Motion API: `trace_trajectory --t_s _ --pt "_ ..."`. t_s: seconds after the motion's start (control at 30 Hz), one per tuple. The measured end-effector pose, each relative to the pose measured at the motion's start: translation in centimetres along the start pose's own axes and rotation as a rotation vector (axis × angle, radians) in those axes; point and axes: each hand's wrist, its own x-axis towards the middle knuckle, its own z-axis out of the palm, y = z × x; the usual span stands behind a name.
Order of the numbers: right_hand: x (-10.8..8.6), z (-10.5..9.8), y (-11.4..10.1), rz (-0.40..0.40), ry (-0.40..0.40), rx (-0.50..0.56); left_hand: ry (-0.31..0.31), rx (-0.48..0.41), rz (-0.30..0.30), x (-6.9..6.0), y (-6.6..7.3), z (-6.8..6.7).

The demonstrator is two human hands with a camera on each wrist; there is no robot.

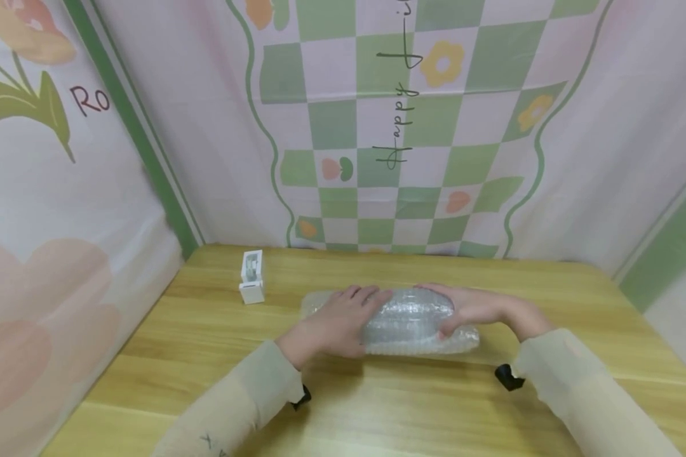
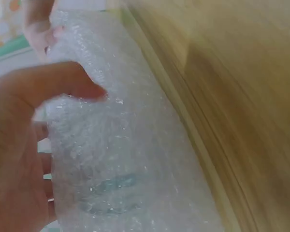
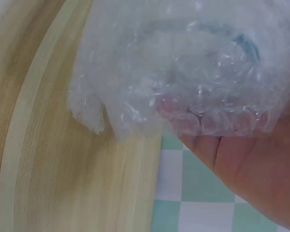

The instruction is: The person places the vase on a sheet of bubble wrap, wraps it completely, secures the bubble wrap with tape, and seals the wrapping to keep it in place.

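A bundle in clear bubble wrap (image 1: 408,320) lies across the middle of the wooden table. My left hand (image 1: 343,320) grips its left part, fingers over the far side and thumb on the near side; in the left wrist view the thumb of that hand (image 2: 19,125) bends over the wrap (image 2: 135,145). At the right end my right hand (image 1: 474,308) holds the bundle between thumb and fingers. The right wrist view has the right hand (image 3: 256,164) partly behind the wrap (image 3: 183,72), where a dark curved line shows through. What is inside cannot be made out.
A small white box-like holder (image 1: 252,292) stands at the back left of the wooden table (image 1: 389,406). Behind the table hangs a cloth with green and white checks (image 1: 377,120). A black strap piece (image 1: 509,377) shows under the right sleeve.
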Motion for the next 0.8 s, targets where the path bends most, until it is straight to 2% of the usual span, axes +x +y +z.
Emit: trace_trajectory --t_s 0.2,0.5,0.63,0.73,0.8 --pt "0.2 -0.2 0.4 0.0 -0.011 0.039 0.012 -0.046 -0.027 0.6 -0.3 0.8" --pt "-0.1 -0.1 0.4 -0.001 -0.012 0.076 0.037 -0.002 -0.059 0.9 0.1 1.3" --pt "-0.5 0.0 0.2 -0.015 0.013 0.046 0.039 0.009 -0.064 1.1 0.1 1.3" --pt "-0.8 0.2 -0.1 -0.05 0.051 -0.028 0.034 0.013 -0.072 1.1 0.0 1.3" --pt "-1.1 0.3 -0.4 -0.075 0.098 -0.116 0.028 0.008 -0.078 1.2 -0.1 1.3"
